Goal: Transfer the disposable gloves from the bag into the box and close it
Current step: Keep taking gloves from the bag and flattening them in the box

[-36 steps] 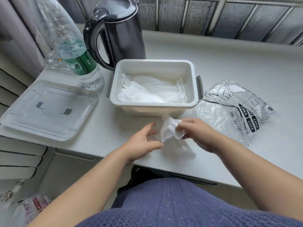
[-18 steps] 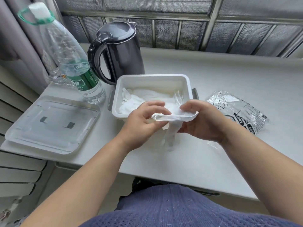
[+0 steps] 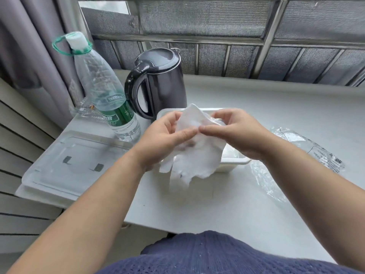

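Note:
A thin white disposable glove [image 3: 194,155] hangs spread between both hands, in front of and above the white box [image 3: 235,161]. My left hand [image 3: 164,139] pinches its left edge, and my right hand [image 3: 235,133] pinches its right edge, thumbs nearly meeting. The box is mostly hidden behind the hands and the glove; only its near right rim and a bit of its far rim show. The crumpled clear plastic bag [image 3: 308,147] lies on the table to the right of the box. The box's clear lid [image 3: 73,165] lies flat at the left.
A black electric kettle [image 3: 158,84] stands just behind the box. A large clear water bottle [image 3: 106,97] with a green label stands left of the kettle. A window grille runs along the back. The table's near edge is by my lap.
Both hands have lifted the glove from the table in front of the box and spread it open above the box. The camera view has tilted upward.

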Demonstrator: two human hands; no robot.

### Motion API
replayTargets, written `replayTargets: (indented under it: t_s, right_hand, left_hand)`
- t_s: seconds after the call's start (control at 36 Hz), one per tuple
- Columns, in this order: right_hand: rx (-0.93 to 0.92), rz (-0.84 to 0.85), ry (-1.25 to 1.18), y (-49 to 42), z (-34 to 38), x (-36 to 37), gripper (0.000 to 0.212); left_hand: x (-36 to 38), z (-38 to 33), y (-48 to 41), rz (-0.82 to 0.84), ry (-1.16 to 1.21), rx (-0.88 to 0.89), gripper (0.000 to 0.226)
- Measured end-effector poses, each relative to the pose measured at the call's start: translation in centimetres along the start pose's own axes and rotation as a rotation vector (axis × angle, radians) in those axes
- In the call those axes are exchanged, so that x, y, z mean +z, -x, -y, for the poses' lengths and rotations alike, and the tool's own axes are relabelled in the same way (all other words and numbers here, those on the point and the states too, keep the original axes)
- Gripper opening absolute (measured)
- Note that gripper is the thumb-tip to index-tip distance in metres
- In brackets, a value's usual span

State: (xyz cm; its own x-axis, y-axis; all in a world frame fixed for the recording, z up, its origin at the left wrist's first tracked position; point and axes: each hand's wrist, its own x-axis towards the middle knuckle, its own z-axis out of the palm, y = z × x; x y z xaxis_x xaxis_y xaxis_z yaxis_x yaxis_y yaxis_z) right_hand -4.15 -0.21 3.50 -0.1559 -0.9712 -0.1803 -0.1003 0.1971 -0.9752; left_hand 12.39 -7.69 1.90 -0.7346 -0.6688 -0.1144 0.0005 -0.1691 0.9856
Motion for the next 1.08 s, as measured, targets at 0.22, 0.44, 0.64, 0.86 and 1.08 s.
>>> replayTargets:
  t_s: [0.22, 0.44, 0.64, 0.86, 1.08]
  right_hand:
    - [0.064, -0.118, -0.511, -2.6, 0.2, 0.4, 0.009]
    - [0.105, -0.296, -0.528, -4.1, -1.1, -0.5, 0.007]
    - [0.142, -0.278, -0.588, -4.8, -1.6, -0.5, 0.015]
    - [0.096, -0.153, -0.777, -5.8, -0.4, -1.3, 0.035]
    - [0.168, -0.413, -0.435, -6.1, -2.3, -1.8, 0.039]
  left_hand:
    - [-4.4, 2.4, 0.1, 0.062, 0.067, -0.268, 0.032]
    - [-7.2, 0.2, -2.8, -0.204, 0.323, -0.272, 0.014]
    - [-4.4, 2.1, -5.2, -0.01, -0.456, -0.383, 0.082]
    - [-2.8, 2.4, -6.4, 0.233, -0.551, -0.525, 0.01]
    - [-6.7, 0.6, -7.2, -0.007, 0.126, -0.419, 0.028]
